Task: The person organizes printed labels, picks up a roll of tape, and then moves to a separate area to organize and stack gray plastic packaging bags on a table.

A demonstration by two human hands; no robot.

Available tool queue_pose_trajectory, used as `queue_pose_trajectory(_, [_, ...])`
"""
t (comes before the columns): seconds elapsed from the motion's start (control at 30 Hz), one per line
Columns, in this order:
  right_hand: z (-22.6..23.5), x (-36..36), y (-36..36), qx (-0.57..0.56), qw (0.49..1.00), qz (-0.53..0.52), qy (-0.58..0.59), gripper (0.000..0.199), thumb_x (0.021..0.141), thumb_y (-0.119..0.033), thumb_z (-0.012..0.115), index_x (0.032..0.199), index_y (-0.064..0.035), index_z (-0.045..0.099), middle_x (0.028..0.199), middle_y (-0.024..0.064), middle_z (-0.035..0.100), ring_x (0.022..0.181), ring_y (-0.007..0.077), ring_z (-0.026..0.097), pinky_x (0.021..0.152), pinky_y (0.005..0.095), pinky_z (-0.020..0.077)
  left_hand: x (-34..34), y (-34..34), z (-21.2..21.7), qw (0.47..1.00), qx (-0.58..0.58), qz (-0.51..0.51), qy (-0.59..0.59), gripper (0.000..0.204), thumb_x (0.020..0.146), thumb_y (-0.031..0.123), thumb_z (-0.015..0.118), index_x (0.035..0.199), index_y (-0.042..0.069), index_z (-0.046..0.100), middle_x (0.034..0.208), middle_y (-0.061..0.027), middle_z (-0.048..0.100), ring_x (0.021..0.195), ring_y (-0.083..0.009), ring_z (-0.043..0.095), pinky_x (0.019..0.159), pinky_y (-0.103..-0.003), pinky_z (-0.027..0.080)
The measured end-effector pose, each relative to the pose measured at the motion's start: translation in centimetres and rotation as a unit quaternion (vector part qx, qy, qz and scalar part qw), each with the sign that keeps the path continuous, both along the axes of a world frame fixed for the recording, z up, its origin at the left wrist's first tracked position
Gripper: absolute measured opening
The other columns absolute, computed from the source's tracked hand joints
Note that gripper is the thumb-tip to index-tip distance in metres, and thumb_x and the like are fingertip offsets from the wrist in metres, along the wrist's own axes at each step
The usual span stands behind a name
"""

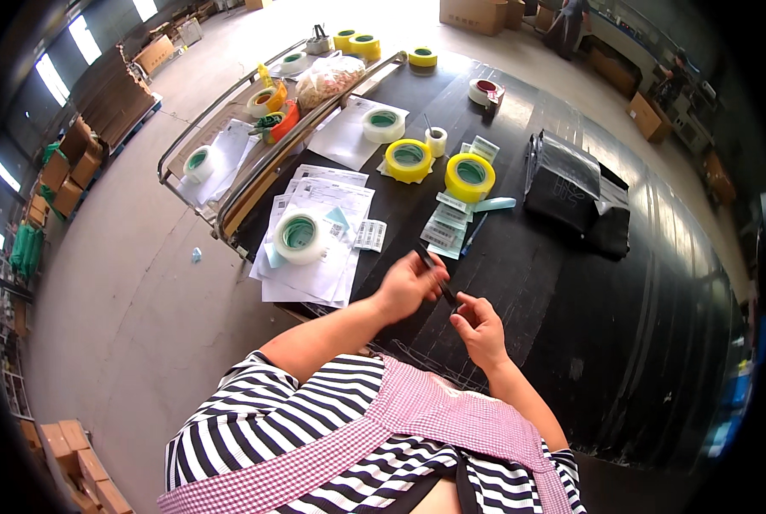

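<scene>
Both my hands are raised over the near edge of a black table (622, 325), and a thin dark pen-like stick (434, 274) runs between them. My left hand (407, 284) pinches its upper end with fingers and thumb. My right hand (479, 325) grips its lower end, fingers curled. Just beyond my hands lie a stack of white label slips (448, 224), a blue pen (473, 233) and a pale blue strip (494, 204).
Yellow tape rolls (469, 176) (408, 159) and white tape rolls (298, 236) (384, 124) lie on the table among white paper sheets (314, 274). A pile of black bags (576, 190) sits at the right. A metal cart (229, 146) with more tape stands at the left. Cardboard boxes (74, 171) line the floor.
</scene>
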State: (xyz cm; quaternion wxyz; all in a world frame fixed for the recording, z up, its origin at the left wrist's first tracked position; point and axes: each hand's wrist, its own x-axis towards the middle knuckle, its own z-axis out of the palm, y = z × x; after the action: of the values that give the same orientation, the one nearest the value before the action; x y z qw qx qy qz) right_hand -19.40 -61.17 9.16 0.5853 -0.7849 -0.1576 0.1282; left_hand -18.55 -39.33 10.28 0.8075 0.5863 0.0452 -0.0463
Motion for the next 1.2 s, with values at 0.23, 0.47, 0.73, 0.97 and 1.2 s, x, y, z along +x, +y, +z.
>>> queue_pose_trajectory(0.23, [-2.0, -1.1, -2.5, -0.128, 0.991, -0.02, -0.039, 0.037, 0.083, -0.006, 0.075, 0.118, -0.0012, 0.066, 0.106, 0.0114, 0.064, 0.082, 0.0177, 0.068, 0.072, 0.0283, 0.0552, 15.0, 11.3, 1.7, 0.835, 0.374, 0.257, -0.312, 0.021, 0.085, 0.001, 0.069, 0.105, 0.004, 0.071, 0.102, -0.0137, 0.063, 0.091, -0.0282, 0.064, 0.082, -0.035, 0.052])
queue_pose_trajectory(0.47, [-1.2, -1.3, -4.6, -0.14, 0.989, -0.058, 0.0, 0.031, 0.085, -0.003, 0.073, 0.115, -0.0006, 0.067, 0.106, 0.0109, 0.066, 0.085, 0.0173, 0.069, 0.074, 0.0273, 0.0557, 23.4, 15.0, -7.1, 0.794, 0.51, 0.295, -0.152, 0.042, 0.078, 0.021, 0.077, 0.117, 0.006, 0.068, 0.109, -0.0185, 0.064, 0.098, -0.0328, 0.064, 0.089, -0.04, 0.053])
queue_pose_trajectory(0.73, [-2.9, 0.4, -13.1, -0.096, 0.961, -0.25, 0.06, 0.027, 0.089, -0.002, 0.07, 0.116, -0.0017, 0.067, 0.106, 0.0082, 0.07, 0.097, 0.0159, 0.068, 0.088, 0.028, 0.0537, 17.7, 7.5, -0.1, 0.718, 0.539, 0.339, -0.281, 0.025, 0.081, 0.009, 0.076, 0.106, 0.007, 0.069, 0.102, -0.0126, 0.064, 0.089, -0.0306, 0.06, 0.082, -0.039, 0.048])
queue_pose_trajectory(0.97, [-4.4, 3.2, -12.8, -0.185, 0.947, -0.253, -0.072, 0.017, 0.084, -0.001, 0.069, 0.1, -0.004, 0.07, 0.088, 0.0076, 0.065, 0.074, 0.0183, 0.065, 0.067, 0.0287, 0.0511, 15.7, -5.4, -3.3, 0.741, 0.648, -0.078, -0.158, 0.026, 0.084, 0.023, 0.074, 0.1, 0.007, 0.06, 0.1, -0.0143, 0.062, 0.099, -0.0355, 0.063, 0.085, -0.045, 0.053])
queue_pose_trajectory(1.2, [-5.1, 3.0, -13.0, -0.182, 0.935, -0.262, -0.158, 0.014, 0.081, 0.001, 0.067, 0.093, -0.0062, 0.069, 0.086, 0.0094, 0.065, 0.073, 0.0232, 0.066, 0.065, 0.0308, 0.0523, 15.6, -8.2, -5.1, 0.765, 0.631, -0.04, -0.122, 0.02, 0.086, 0.01, 0.068, 0.103, 0.004, 0.059, 0.1, -0.0162, 0.064, 0.093, -0.0325, 0.067, 0.081, -0.04, 0.055])
